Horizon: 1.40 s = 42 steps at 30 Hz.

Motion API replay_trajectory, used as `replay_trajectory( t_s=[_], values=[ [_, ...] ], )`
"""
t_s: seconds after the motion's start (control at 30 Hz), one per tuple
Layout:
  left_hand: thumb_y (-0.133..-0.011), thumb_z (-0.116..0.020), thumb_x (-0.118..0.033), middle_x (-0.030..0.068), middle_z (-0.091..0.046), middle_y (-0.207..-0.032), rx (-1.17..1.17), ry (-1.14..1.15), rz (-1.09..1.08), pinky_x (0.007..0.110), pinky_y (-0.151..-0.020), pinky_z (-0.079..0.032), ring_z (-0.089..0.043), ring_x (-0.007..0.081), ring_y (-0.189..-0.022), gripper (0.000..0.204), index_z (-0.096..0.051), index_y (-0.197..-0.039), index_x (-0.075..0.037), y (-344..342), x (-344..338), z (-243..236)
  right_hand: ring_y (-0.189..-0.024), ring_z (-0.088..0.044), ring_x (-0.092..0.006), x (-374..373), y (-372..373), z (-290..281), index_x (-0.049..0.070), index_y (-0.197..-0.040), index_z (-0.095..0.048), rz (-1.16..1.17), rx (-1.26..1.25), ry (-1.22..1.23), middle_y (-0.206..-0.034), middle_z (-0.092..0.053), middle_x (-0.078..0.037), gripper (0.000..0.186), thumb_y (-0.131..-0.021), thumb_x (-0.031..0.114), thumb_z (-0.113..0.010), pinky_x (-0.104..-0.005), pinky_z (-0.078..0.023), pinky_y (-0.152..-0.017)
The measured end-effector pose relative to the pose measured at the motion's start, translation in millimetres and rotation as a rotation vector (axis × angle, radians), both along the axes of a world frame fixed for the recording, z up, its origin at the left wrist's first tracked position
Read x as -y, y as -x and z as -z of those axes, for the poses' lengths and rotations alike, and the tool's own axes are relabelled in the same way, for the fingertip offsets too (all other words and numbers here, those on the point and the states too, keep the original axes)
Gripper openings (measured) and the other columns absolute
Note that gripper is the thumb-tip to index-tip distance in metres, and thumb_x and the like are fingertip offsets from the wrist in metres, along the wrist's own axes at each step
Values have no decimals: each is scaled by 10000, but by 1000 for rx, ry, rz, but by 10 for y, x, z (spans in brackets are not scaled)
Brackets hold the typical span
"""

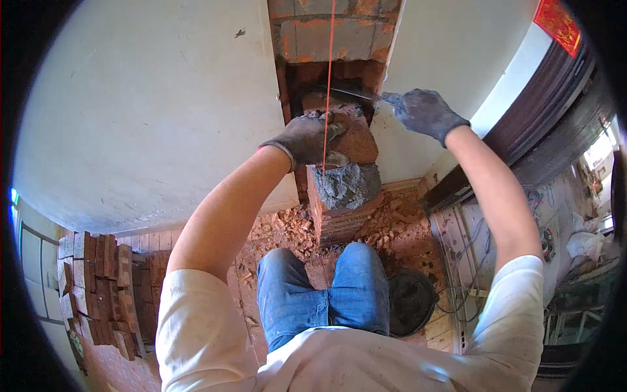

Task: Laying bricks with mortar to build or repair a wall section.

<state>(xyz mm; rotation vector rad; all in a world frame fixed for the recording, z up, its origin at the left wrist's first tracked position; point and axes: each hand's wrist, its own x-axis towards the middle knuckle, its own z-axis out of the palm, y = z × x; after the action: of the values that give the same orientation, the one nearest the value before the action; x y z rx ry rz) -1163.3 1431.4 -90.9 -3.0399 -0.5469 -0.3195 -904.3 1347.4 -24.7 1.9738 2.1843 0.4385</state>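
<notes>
My left hand (307, 138), in a dark dirty glove, grips the left side of a reddish brick (359, 140) on top of a low brick pier (319, 219). Its fingers curl over the brick's upper face, with the thumb along the near edge. Grey wet mortar (349, 186) lies on the pier just nearer to me than the brick. In my gloved right hand (428, 114) is a trowel (360, 93), closed round the handle. The thin blade points left into the dark gap behind the brick, where its tip is hard to make out. A taut red string (330, 59) runs past my left hand's fingers.
Brickwork (336, 39) fills the wall slot above the gap, between white wall panels (170, 98). Broken rubble (294, 225) covers the floor round the pier. A black bucket (410, 302) stands beside my right knee. Stacked bricks (98, 281) are at the left; dark frames (542, 130) lean at right.
</notes>
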Motion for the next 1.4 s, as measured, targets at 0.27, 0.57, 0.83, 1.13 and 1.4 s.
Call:
replay_trajectory(
  t_s=[0.27, 0.57, 0.83, 1.13, 1.4],
  values=[
    [-732, -675, -598, 144, -549, -1273, 20, -23, -2, 445, -866, -502, -562, 386, -1090, 704, -574, -1260, -143, -19, 2, 70, -853, -647, -354, 187, -123, 94, 221, -1280, -561, -146, -116, -176, -927, -665, -192, 379, -921, 212, -440, -471, -526, -758],
    [-727, -690, -579, 146, -528, -1302, -37, -25, 7, 449, -838, -514, -571, 365, -1091, 656, -594, -1203, -138, -49, -34, 55, -726, -660, -262, 70, 107, 55, 157, -1197, -615, -215, 166, -168, -853, -679, -117, 330, -891, 176, -493, -409, -533, -634],
    [-706, -684, -617, 171, -568, -1247, -50, 16, -24, 442, -842, -505, -602, 380, -1024, 735, -560, -1249, -138, -53, 1, -28, -755, -685, -299, 91, 116, 26, 115, -957, -678, -135, 142, -166, -816, -692, -138, 210, -849, 179, -509, -435, -539, -643],
    [-710, -663, -643, 182, -588, -1189, 15, -28, 24, 461, -833, -507, -598, 387, -1016, 679, -630, -1124, -107, -59, 21, -22, -819, -672, -313, 338, -5, -149, 112, -1036, -657, -4, -7, -154, -900, -684, -158, 251, -865, 176, -485, -453, -527, -743],
    [-723, -656, -648, 174, -597, -1176, -123, -4, 3, 461, -822, -510, -602, 385, -1019, 709, -597, -1179, -108, -59, -6, -10, -732, -666, -298, 333, -343, 52, 140, -1290, -533, -329, 69, -279, -884, -678, -130, 372, -931, 133, -435, -415, -539, -719]
  ],
)
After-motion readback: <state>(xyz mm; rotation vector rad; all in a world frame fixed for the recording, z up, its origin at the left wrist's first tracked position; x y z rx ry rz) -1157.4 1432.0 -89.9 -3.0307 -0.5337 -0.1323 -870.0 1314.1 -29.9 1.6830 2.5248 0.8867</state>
